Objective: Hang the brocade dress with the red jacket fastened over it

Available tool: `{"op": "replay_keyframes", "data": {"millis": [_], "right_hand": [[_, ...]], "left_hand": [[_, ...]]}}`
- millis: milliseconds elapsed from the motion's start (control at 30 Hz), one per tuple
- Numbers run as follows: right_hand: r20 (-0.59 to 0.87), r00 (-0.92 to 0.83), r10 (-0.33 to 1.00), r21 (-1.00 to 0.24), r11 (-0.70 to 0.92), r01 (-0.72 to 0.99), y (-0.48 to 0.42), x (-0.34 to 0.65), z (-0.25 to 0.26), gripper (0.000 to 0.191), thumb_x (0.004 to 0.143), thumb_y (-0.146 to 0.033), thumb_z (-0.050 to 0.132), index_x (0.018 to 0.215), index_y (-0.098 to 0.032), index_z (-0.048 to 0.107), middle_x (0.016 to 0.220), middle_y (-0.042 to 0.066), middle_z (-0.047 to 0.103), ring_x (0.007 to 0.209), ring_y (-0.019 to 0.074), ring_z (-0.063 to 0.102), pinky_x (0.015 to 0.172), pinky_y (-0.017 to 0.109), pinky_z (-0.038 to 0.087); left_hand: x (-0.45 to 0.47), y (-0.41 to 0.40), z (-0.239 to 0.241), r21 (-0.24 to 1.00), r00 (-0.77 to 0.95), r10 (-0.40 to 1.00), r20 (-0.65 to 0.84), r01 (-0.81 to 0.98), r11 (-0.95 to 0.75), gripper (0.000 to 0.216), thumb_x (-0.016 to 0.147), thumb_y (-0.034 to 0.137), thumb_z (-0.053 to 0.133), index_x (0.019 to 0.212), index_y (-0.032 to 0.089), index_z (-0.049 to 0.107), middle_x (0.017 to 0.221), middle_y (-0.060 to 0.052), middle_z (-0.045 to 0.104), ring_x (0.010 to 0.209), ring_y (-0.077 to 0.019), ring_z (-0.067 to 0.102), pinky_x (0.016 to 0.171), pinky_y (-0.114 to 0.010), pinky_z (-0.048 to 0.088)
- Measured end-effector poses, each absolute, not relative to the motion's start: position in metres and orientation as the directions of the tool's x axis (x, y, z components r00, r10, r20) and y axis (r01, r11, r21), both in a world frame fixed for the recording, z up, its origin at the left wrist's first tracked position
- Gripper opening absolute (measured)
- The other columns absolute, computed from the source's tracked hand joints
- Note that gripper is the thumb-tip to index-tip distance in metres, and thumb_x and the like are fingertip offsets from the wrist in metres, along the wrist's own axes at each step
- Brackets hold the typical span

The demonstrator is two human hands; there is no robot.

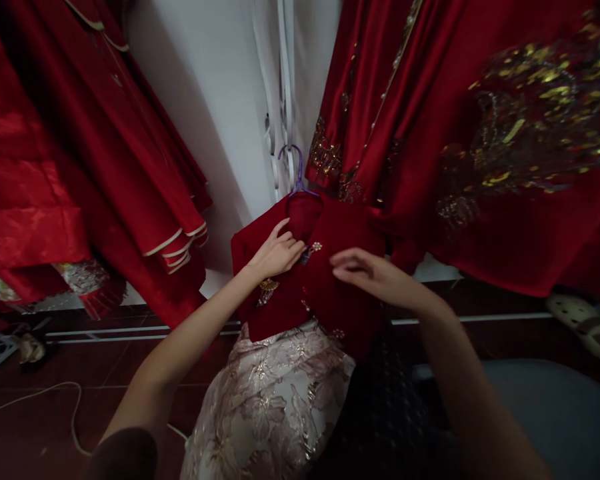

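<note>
A dark red jacket (349,287) with beaded flower fastenings hangs on a purple hanger (299,181). My left hand (279,255) is at its front edge, just below the neckline. Its fingertips close on the cloth beside a flower-shaped button (317,247), while one finger sticks up. A gold tasselled ornament (268,289) is on the jacket below that wrist. My right hand (365,270) is over the other front panel, slightly blurred, its fingers loosely curved with nothing between them. Whether it touches the cloth I cannot tell. Under the jacket hangs a pale, shiny flowered fabric (275,393).
Red garments (125,133) with pale trim hang at the left. More red garments, with gold sequins (540,113), hang at the right. White straps (283,87) run down the wall. A cable (75,420) lies on the floor, and a clog-style shoe (583,320) is at the right.
</note>
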State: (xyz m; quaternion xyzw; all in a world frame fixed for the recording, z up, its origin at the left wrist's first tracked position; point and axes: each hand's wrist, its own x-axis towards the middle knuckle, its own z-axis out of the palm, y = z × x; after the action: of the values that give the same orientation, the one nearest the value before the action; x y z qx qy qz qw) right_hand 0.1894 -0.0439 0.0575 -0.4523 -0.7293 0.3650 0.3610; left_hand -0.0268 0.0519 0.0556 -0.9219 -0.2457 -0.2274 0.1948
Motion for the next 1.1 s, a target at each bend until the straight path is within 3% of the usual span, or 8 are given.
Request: {"op": "replay_keyframes", "data": {"millis": [133, 233, 333, 600, 700, 800, 900, 1100], "right_hand": [[0.303, -0.101, 0.948, -0.923, 0.318, 0.217, -0.001, 0.130, 0.063, 0.059, 0.082, -0.057, 0.040, 0.125, -0.016, 0.039, 0.131, 0.013, 0.046, 0.121, 0.0203, 0.044, 0.101, 0.034, 0.037], [0.265, 0.182, 0.947, -0.900, 0.176, 0.398, 0.022, 0.104, 0.056, 0.083, 0.080, -0.061, 0.038, 0.137, -0.004, 0.021, 0.143, 0.022, 0.025, 0.134, 0.0273, 0.022, 0.108, 0.040, 0.024], [0.390, 0.386, 0.836, -0.784, 0.081, 0.616, 0.035, 0.104, 0.043, 0.094, 0.079, -0.062, 0.040, 0.138, 0.005, 0.012, 0.143, 0.028, 0.016, 0.135, 0.0325, 0.011, 0.109, 0.044, 0.014], [0.520, 0.325, 0.790, -0.544, 0.013, 0.839, 0.054, 0.153, 0.024, 0.083, 0.083, -0.060, 0.032, 0.137, 0.001, 0.015, 0.137, 0.027, 0.029, 0.128, 0.0335, 0.027, 0.103, 0.044, 0.022], [0.403, 0.289, 0.868, -0.509, -0.050, 0.860, 0.053, 0.177, 0.026, 0.079, 0.084, -0.063, 0.026, 0.134, -0.002, 0.026, 0.132, 0.026, 0.038, 0.123, 0.0334, 0.037, 0.100, 0.042, 0.027], [0.316, 0.334, 0.888, -0.484, -0.152, 0.862, 0.053, 0.198, 0.036, 0.077, 0.084, -0.065, 0.017, 0.127, -0.004, 0.039, 0.120, 0.027, 0.049, 0.114, 0.0328, 0.047, 0.094, 0.043, 0.034], [0.347, 0.360, 0.866, -0.413, -0.204, 0.888, 0.054, 0.212, 0.050, 0.080, 0.083, -0.067, 0.013, 0.122, -0.005, 0.046, 0.115, 0.027, 0.053, 0.110, 0.0339, 0.050, 0.091, 0.045, 0.036], [0.435, 0.166, 0.885, -0.173, -0.099, 0.980, 0.055, 0.237, 0.072, 0.090, 0.072, -0.076, 0.035, 0.111, 0.002, 0.054, 0.106, 0.030, 0.057, 0.106, 0.0384, 0.052, 0.086, 0.047, 0.038]], "left_hand": [[-0.028, 0.050, 0.049, -0.293, 0.756, 0.377, 0.535, 0.585, -0.756, 0.030, 0.086, 0.033, 0.041, 0.077, 0.019, 0.066, 0.081, -0.007, 0.056, 0.092, -0.0207, 0.049, 0.107, -0.052, 0.021], [-0.034, 0.046, 0.042, -0.241, 0.606, 0.451, 0.655, 0.734, -0.636, 0.024, 0.082, 0.031, 0.046, 0.077, 0.020, 0.067, 0.090, -0.009, 0.056, 0.099, -0.0246, 0.047, 0.105, -0.058, 0.018], [-0.041, 0.040, 0.035, -0.135, 0.413, 0.522, 0.746, 0.862, -0.489, 0.016, 0.079, 0.026, 0.050, 0.082, 0.020, 0.065, 0.106, -0.011, 0.054, 0.110, -0.0296, 0.042, 0.104, -0.064, 0.011], [-0.054, 0.049, 0.018, 0.205, 0.018, 0.643, 0.765, 0.941, -0.269, 0.061, 0.066, 0.004, 0.047, 0.125, 0.011, 0.032, 0.144, -0.025, 0.013, 0.135, -0.0392, 0.010, 0.097, -0.067, 0.020], [-0.083, 0.065, 0.027, 0.365, -0.137, 0.613, 0.778, 0.893, -0.264, 0.065, 0.064, 0.005, 0.048, 0.127, 0.008, 0.030, 0.141, -0.026, 0.018, 0.132, -0.0342, 0.024, 0.100, -0.052, 0.032], [-0.116, 0.081, 0.037, 0.539, -0.263, 0.680, 0.684, 0.811, -0.228, 0.054, 0.071, 0.011, 0.045, 0.125, 0.012, 0.035, 0.127, -0.020, 0.043, 0.115, -0.0268, 0.049, 0.091, -0.039, 0.042], [-0.136, 0.092, 0.044, 0.587, -0.241, 0.831, 0.501, 0.800, -0.123, 0.036, 0.078, 0.020, 0.042, 0.114, 0.022, 0.050, 0.104, -0.012, 0.062, 0.097, -0.0269, 0.059, 0.083, -0.039, 0.044], [-0.143, 0.096, 0.051, 0.813, -0.172, 0.965, 0.197, 0.579, -0.063, 0.019, 0.078, 0.025, 0.046, 0.083, 0.017, 0.063, 0.078, -0.007, 0.067, 0.082, -0.0230, 0.062, 0.072, -0.032, 0.048]]}}
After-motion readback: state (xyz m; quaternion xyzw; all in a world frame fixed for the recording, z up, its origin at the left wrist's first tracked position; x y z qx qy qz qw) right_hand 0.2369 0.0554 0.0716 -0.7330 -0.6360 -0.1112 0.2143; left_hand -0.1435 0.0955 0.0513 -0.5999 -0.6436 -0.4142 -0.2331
